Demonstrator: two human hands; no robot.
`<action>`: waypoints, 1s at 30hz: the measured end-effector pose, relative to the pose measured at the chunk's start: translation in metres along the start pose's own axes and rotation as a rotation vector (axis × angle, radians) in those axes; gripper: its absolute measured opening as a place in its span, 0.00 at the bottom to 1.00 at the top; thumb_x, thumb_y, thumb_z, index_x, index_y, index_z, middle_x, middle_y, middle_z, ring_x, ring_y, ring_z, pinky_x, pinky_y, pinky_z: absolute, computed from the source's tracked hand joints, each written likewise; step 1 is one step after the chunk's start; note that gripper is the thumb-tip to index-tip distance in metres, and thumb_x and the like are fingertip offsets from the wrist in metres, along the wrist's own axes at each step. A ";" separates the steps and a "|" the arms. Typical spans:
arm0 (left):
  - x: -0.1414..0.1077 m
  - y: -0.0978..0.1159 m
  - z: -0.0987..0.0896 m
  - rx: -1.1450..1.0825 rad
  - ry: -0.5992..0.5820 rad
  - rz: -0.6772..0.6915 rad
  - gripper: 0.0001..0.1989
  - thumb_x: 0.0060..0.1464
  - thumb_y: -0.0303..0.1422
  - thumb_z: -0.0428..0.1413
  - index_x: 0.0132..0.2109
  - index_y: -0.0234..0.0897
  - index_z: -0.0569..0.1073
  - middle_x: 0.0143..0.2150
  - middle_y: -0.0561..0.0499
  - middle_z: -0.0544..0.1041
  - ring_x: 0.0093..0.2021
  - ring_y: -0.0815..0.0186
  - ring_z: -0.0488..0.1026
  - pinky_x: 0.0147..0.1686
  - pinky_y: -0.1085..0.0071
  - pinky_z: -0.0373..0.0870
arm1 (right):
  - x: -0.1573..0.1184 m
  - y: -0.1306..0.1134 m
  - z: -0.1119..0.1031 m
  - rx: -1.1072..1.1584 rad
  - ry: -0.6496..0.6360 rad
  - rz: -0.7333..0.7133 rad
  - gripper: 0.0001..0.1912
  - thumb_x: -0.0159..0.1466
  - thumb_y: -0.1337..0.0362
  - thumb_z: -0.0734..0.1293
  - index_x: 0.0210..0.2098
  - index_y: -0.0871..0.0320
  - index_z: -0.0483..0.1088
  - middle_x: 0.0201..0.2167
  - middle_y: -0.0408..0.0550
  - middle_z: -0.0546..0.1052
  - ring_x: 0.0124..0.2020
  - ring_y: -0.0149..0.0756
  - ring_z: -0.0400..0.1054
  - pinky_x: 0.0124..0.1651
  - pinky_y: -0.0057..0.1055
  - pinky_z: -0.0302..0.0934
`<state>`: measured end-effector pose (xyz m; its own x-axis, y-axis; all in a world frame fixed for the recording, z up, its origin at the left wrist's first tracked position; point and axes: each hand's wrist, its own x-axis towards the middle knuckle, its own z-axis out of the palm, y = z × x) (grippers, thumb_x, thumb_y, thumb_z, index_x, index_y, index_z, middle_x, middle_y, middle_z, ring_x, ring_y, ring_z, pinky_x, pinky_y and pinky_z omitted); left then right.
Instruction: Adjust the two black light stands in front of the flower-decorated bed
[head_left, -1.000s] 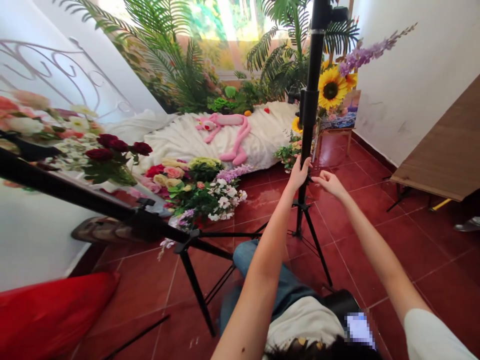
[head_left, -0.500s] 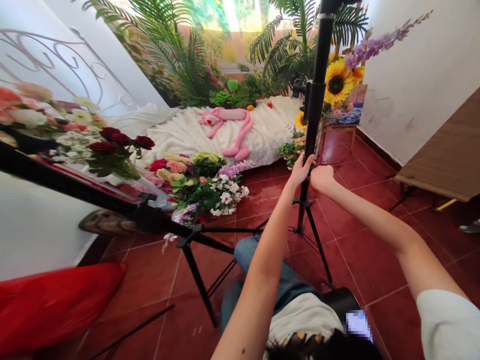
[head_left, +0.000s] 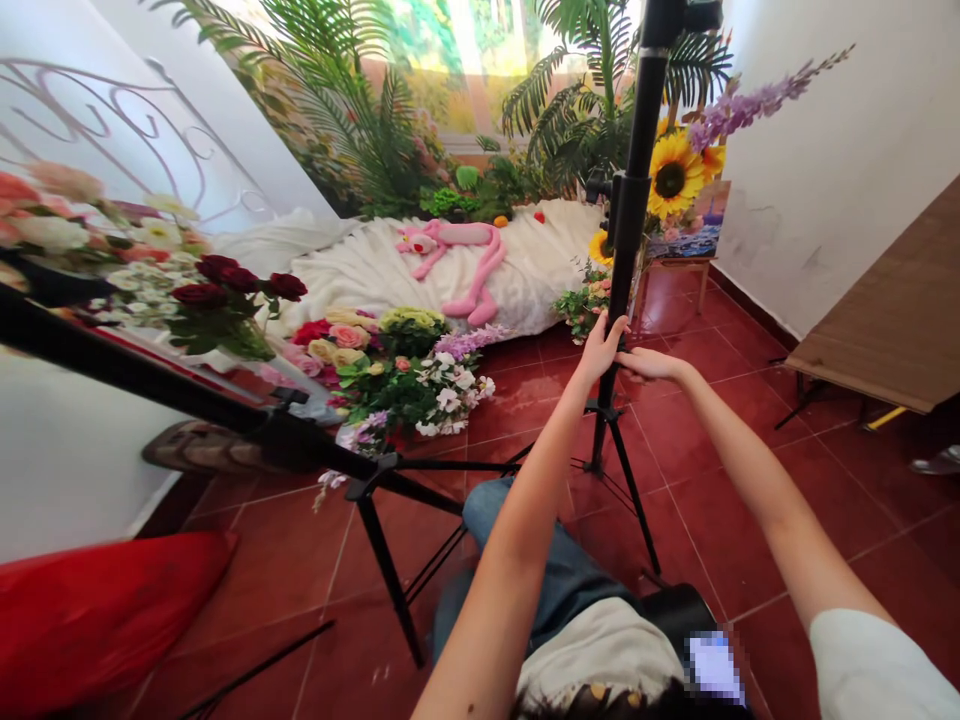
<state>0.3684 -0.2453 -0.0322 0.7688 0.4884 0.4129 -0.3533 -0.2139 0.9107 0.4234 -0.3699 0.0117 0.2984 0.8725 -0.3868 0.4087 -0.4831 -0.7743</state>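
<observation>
A black tripod stand [head_left: 624,250] rises upright before me, its legs spread on the floor. My left hand [head_left: 600,350] is closed around the lower part of its pole. Just right of it, my right hand [head_left: 654,363] has its fingertips pressed together against the pole at about the same height; whatever small part they grip there is hidden. Above both hands, a collar with a side knob [head_left: 600,187] sits on the pole. A second black tripod stand [head_left: 300,435] leans in from the left, and neither hand touches it.
Artificial flowers [head_left: 405,375] lie between the stands. Behind them a pink plush toy [head_left: 457,250] rests on a white fur cover [head_left: 540,265]. Sunflowers [head_left: 671,175] stand beyond the pole. A brown board [head_left: 885,310] is at right, a red bag [head_left: 105,610] at lower left.
My right hand has turned at the wrist: it was a fist beside the pole and now its fingers reach straighter toward it. My left hand keeps its hold. The view shifts slightly.
</observation>
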 end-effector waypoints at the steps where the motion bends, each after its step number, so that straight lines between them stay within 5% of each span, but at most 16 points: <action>1: -0.002 -0.003 -0.002 -0.003 -0.003 -0.007 0.17 0.61 0.48 0.55 0.43 0.37 0.73 0.41 0.49 0.77 0.43 0.68 0.74 0.49 0.71 0.70 | 0.002 0.001 -0.001 0.013 0.018 0.011 0.30 0.69 0.39 0.55 0.23 0.55 0.55 0.12 0.37 0.56 0.13 0.22 0.46 0.15 0.22 0.44; 6: -0.040 -0.027 -0.043 0.017 0.018 -0.138 0.21 0.60 0.44 0.56 0.55 0.37 0.70 0.54 0.41 0.77 0.52 0.63 0.76 0.56 0.65 0.70 | 0.014 0.001 -0.012 0.117 0.031 0.025 0.29 0.71 0.41 0.56 0.23 0.55 0.53 0.13 0.34 0.54 0.14 0.21 0.44 0.16 0.21 0.43; 11: -0.102 -0.031 -0.145 0.253 0.138 -0.235 0.19 0.58 0.44 0.56 0.50 0.35 0.73 0.51 0.41 0.78 0.46 0.64 0.77 0.51 0.65 0.73 | 0.021 0.010 -0.017 0.313 -0.118 0.027 0.29 0.71 0.43 0.56 0.22 0.54 0.48 0.14 0.32 0.47 0.15 0.21 0.37 0.17 0.21 0.38; 16: -0.153 0.010 -0.267 0.490 0.368 -0.301 0.20 0.53 0.48 0.56 0.44 0.37 0.74 0.41 0.46 0.80 0.38 0.64 0.77 0.38 0.69 0.73 | 0.027 0.019 -0.018 0.337 -0.132 -0.004 0.32 0.67 0.38 0.59 0.21 0.54 0.47 0.14 0.33 0.49 0.15 0.21 0.38 0.16 0.22 0.35; 19: -0.178 0.049 -0.321 0.595 0.514 -0.274 0.18 0.52 0.47 0.57 0.40 0.37 0.75 0.38 0.48 0.80 0.35 0.66 0.77 0.36 0.70 0.71 | 0.031 0.023 -0.021 0.318 -0.130 -0.014 0.33 0.63 0.35 0.62 0.21 0.54 0.47 0.14 0.32 0.48 0.15 0.21 0.38 0.16 0.22 0.35; 23: -0.194 0.098 -0.356 0.728 0.868 -0.149 0.17 0.54 0.48 0.57 0.33 0.38 0.70 0.28 0.53 0.74 0.30 0.67 0.73 0.36 0.68 0.70 | 0.038 0.030 -0.023 0.357 -0.100 -0.016 0.34 0.62 0.34 0.64 0.21 0.54 0.47 0.15 0.33 0.47 0.15 0.22 0.39 0.16 0.22 0.39; 26: -0.184 0.120 -0.367 0.801 1.188 0.027 0.20 0.51 0.49 0.62 0.37 0.39 0.66 0.33 0.53 0.72 0.34 0.68 0.70 0.39 0.66 0.69 | 0.041 0.033 -0.018 0.420 -0.079 -0.025 0.33 0.62 0.35 0.62 0.21 0.53 0.46 0.15 0.33 0.46 0.15 0.23 0.38 0.16 0.23 0.38; 28: -0.169 0.125 -0.374 0.727 1.270 0.144 0.26 0.47 0.48 0.66 0.43 0.38 0.64 0.42 0.50 0.72 0.40 0.68 0.71 0.42 0.66 0.69 | 0.040 0.031 -0.014 0.444 -0.064 -0.024 0.33 0.63 0.35 0.61 0.21 0.53 0.46 0.15 0.33 0.46 0.15 0.23 0.37 0.16 0.23 0.38; 30: -0.153 0.125 -0.382 0.612 1.162 0.132 0.28 0.44 0.46 0.68 0.44 0.38 0.64 0.41 0.50 0.73 0.41 0.68 0.72 0.43 0.67 0.70 | 0.037 0.027 -0.009 0.454 -0.034 -0.016 0.32 0.63 0.36 0.61 0.21 0.53 0.45 0.14 0.34 0.45 0.15 0.24 0.37 0.16 0.25 0.38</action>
<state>0.0034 -0.0236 0.0156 -0.2637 0.8055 0.5307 0.1429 -0.5115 0.8473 0.4536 -0.3509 -0.0189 0.2638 0.8850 -0.3838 -0.0088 -0.3956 -0.9184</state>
